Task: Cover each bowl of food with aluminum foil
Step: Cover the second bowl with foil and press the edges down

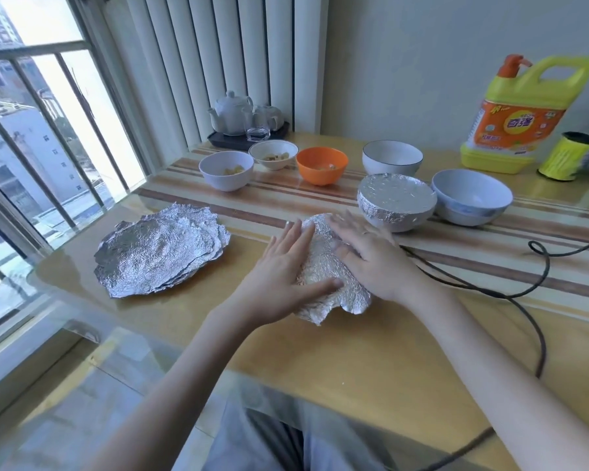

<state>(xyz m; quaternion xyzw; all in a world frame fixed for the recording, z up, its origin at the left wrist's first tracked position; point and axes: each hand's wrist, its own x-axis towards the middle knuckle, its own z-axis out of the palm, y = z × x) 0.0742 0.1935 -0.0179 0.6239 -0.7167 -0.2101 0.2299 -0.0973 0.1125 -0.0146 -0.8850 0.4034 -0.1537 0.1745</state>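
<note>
A bowl under a crumpled foil sheet (323, 266) stands in the middle of the table; the bowl itself is hidden. My left hand (283, 266) presses its left side with straight fingers, and my right hand (371, 256) presses its right side and top. A stack of foil sheets (160, 253) lies to the left. A foil-covered bowl (397, 202) stands behind on the right. Uncovered bowls stand farther back: two white bowls with food (225, 169) (273, 154), an orange bowl (321, 164), a white bowl (392, 158) and a pale blue bowl (471, 197).
A teapot set on a dark tray (242, 119) stands at the back by the window. A yellow detergent jug (521, 113) and a yellow-green roll (570, 156) stand at the back right. A black cable (510, 294) snakes across the table's right side.
</note>
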